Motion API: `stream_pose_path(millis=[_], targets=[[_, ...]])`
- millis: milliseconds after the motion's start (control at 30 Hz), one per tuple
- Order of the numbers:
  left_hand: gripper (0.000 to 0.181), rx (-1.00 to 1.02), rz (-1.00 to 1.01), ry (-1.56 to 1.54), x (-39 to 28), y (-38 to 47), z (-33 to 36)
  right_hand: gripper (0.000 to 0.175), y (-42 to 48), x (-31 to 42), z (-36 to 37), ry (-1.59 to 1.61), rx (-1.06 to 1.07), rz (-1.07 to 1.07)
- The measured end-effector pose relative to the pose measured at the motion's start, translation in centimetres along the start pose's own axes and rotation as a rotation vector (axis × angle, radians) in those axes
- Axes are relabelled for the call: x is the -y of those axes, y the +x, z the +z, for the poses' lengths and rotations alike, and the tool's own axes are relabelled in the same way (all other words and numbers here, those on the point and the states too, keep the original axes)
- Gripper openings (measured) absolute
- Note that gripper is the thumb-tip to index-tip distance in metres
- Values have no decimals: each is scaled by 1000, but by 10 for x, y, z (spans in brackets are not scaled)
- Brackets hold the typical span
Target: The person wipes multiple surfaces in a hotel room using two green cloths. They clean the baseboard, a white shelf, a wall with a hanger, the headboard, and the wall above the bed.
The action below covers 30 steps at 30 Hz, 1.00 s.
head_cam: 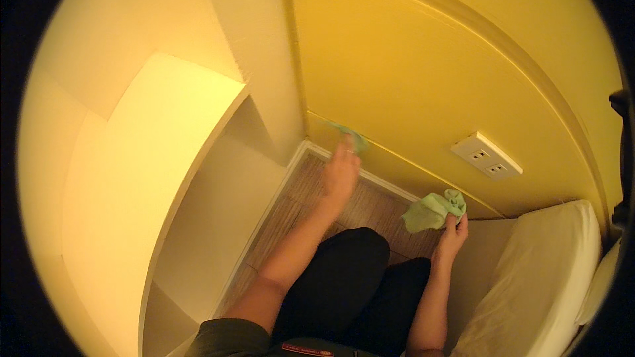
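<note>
My left hand (343,166) is at the yellow panelled wall (397,69), low near the corner, with a green cloth (358,142) under its fingers. That hand and its cloth are slightly blurred. A second green cloth (427,213), bunched at one end, is pinched between the thumb and fingers of my right hand (457,228). This cloth hangs out to the left of the fingers, in front of the lower wall near the white mattress or cushion.
A white outlet plate (487,156) is mounted on the wall at the right. A cream shelf unit (218,193) curves along the left. White baseboard (387,184) borders the wood-look floor (364,208). A white-covered mattress or cushion (536,258) lies at the right.
</note>
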<state>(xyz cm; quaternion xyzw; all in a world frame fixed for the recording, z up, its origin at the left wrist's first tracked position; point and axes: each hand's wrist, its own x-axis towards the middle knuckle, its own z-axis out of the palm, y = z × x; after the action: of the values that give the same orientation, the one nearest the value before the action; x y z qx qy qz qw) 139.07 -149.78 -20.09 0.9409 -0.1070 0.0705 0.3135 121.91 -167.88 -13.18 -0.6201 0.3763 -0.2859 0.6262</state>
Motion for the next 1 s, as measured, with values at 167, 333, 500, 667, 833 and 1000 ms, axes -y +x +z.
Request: stream_pose_path(millis=[167, 333, 500, 667, 833, 1000], targets=[[52, 316, 66, -12, -62, -26, 0, 27, -13, 21, 11, -31, 62, -110], [35, 517, 405, -332, -94, -41, 20, 26, -19, 40, 23, 28, -6, -181], [16, 690, -61, -1172, -117, -1, -49, 29, -15, 63, -8, 286, -259, -16], [25, 710, 253, -930, -108, -13, -36, 30, -22, 72, 34, 650, 108, 498], [27, 533, 106, -927, -62, -3, -70, 34, 8, 59, 45, 357, 211, 212], [38, -12, 132, -395, -6, 33, -177, 35, -1, 58, 48, 432, 249, 190]])
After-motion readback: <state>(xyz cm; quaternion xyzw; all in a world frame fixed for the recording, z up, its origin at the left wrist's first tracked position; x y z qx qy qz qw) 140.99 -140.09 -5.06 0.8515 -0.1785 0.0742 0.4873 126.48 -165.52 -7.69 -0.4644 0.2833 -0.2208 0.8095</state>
